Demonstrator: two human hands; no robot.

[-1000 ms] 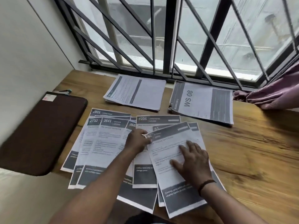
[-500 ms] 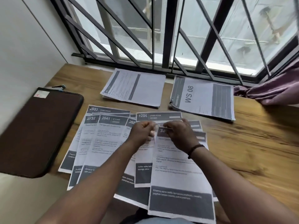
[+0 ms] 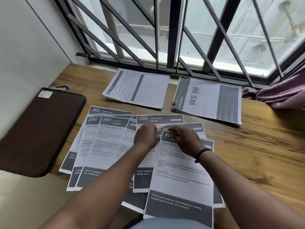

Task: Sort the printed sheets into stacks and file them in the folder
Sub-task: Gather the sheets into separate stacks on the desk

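Mid-sort: both hands, left hand [image 3: 145, 136] and right hand [image 3: 184, 139], pinch the top edge of the "Store Cleaning" sheet [image 3: 179, 176]. Grip looks narrow. Next it likely needs lifting clear onto a matching stack.

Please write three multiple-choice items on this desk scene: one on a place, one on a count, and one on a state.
1. Where does the dark brown folder lie?
A. left of the fanned sheets
B. under the window stacks
C. on the curtain

2. How many stacks lie by the window?
A. one
B. two
C. four

3. What are the hands doing?
A. resting flat
B. pinching the top of a sheet
C. holding the folder

Answers: 1 A, it sits at the table's left edge. 2 B, a text stack and the WS 08 stack. 3 B, left hand and right hand grip the sheet numbered 34.
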